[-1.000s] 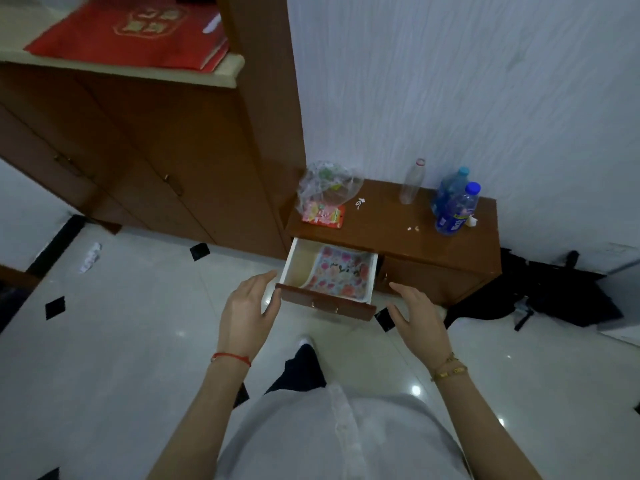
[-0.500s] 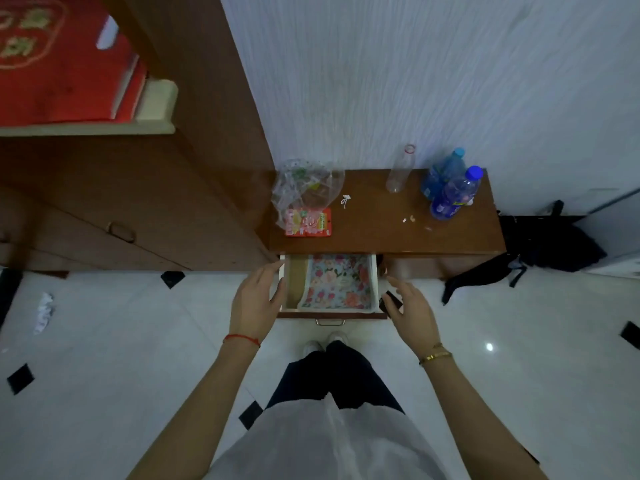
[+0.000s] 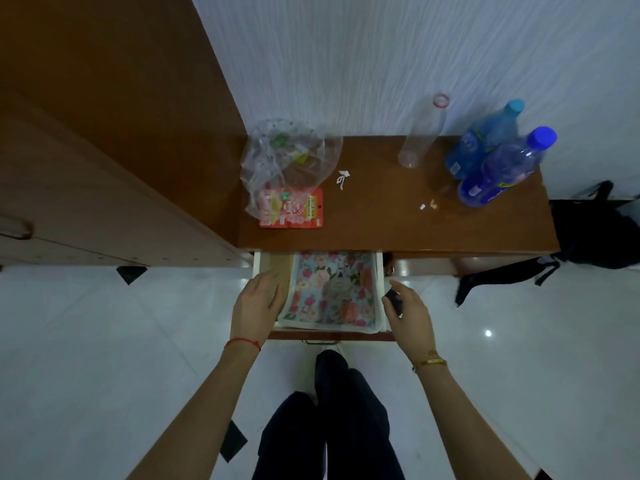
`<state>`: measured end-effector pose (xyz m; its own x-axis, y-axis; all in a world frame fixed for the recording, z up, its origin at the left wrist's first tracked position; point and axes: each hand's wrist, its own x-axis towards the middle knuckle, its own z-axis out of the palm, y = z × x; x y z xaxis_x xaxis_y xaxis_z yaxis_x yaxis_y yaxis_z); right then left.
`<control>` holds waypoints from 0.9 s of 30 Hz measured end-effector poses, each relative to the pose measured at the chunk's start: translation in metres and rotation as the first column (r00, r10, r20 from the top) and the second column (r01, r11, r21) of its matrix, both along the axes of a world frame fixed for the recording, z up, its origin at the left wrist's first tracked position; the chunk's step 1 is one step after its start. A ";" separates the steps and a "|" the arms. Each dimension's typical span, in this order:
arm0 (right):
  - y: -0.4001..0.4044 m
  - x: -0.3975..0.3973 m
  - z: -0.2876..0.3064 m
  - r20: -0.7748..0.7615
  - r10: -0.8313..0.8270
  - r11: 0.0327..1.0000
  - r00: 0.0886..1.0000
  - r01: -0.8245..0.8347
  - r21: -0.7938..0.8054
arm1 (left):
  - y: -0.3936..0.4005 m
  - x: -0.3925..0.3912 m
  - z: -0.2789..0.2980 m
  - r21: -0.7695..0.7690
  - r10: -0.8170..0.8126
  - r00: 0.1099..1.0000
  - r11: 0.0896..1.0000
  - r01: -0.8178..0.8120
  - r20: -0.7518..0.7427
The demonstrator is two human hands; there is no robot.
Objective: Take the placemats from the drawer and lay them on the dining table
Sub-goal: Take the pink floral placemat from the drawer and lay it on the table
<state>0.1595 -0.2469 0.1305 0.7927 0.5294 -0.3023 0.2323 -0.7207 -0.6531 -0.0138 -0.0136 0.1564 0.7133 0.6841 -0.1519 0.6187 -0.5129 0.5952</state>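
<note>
An open drawer (image 3: 380,271) is pulled out of a low brown cabinet (image 3: 398,226). Floral placemats (image 3: 332,292) lie flat inside it, filling the right part. My left hand (image 3: 254,304) reaches over the drawer's left side with relaxed fingers beside the mats' left edge, holding nothing. My right hand (image 3: 410,311) hovers just outside the drawer's right wall, fingers loosely bent and empty. The dining table is out of view.
On the cabinet top sit a clear plastic bag (image 3: 287,161), a red snack packet (image 3: 292,207), an empty clear bottle (image 3: 420,133) and two blue bottles (image 3: 498,161). A tall wooden wardrobe (image 3: 104,150) stands left. A black bag (image 3: 595,230) lies on the floor at right.
I have stepped up to the cabinet, so the drawer now lies straight below me. Both hands moved forward to the drawer's two sides; the left one now reaches over its inside.
</note>
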 end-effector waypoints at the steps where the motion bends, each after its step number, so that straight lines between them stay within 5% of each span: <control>1: 0.003 0.003 -0.019 -0.003 -0.005 1.000 1.000 0.005 0.002 | 0.002 0.003 -0.020 -0.014 -0.006 1.000 1.000 0.006 -0.008; 11: 0.020 0.016 -0.146 0.180 0.025 1.000 0.983 -0.025 -0.004 | 0.020 0.030 -0.179 -0.117 -0.035 0.990 0.993 0.019 -0.138; 20: 0.028 0.009 -0.161 0.244 -0.056 0.998 0.968 0.049 0.034 | 0.018 0.025 -0.238 -0.284 -0.029 0.942 0.956 -0.072 -0.335; 27: 0.029 0.006 -0.160 0.163 -0.143 0.988 0.976 0.132 0.075 | 0.021 0.023 -0.248 -0.365 0.077 0.937 0.908 -0.208 -0.341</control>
